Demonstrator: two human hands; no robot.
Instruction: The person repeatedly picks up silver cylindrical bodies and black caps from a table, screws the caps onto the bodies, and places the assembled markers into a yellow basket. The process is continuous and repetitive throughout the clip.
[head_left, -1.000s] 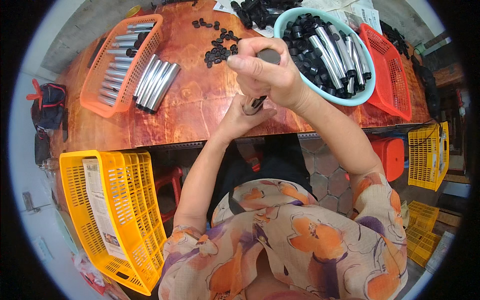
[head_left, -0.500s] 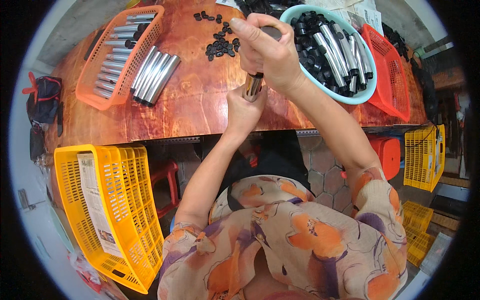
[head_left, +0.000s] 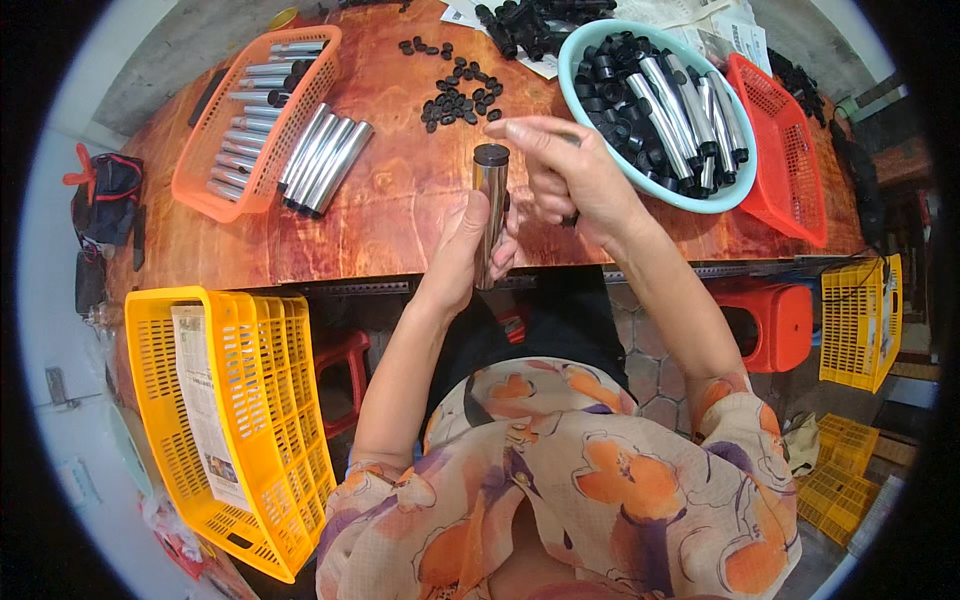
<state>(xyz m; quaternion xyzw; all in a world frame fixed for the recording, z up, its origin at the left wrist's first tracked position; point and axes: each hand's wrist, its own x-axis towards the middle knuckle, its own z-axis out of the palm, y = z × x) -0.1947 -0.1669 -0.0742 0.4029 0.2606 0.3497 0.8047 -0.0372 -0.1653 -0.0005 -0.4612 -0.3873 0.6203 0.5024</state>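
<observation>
My left hand [head_left: 462, 245] is closed around a shiny metal tube [head_left: 488, 200], which stands nearly upright over the table's front edge. A black cap [head_left: 491, 154] sits in the tube's top end. Just to the right, apart from the tube, my right hand [head_left: 580, 185] has its index finger stretched out and the other fingers curled. Dark bits show above and below those curled fingers; what they belong to is mostly hidden. Small black plugs [head_left: 455, 107] lie scattered on the table beyond my hands.
An orange basket [head_left: 190, 190] of metal tubes stands at left, with more tubes [head_left: 325, 160] beside it. At right are a pale blue basin [head_left: 690, 200] of black caps and tubes, and a red basket [head_left: 790, 215]. A yellow crate [head_left: 270, 400] stands at lower left, a red stool [head_left: 780, 325] at right.
My right hand has lifted off the top of the tube and moved right and nearer, uncovering the black cap. The left hand has turned, showing more of the tube. The view has shifted slightly.
</observation>
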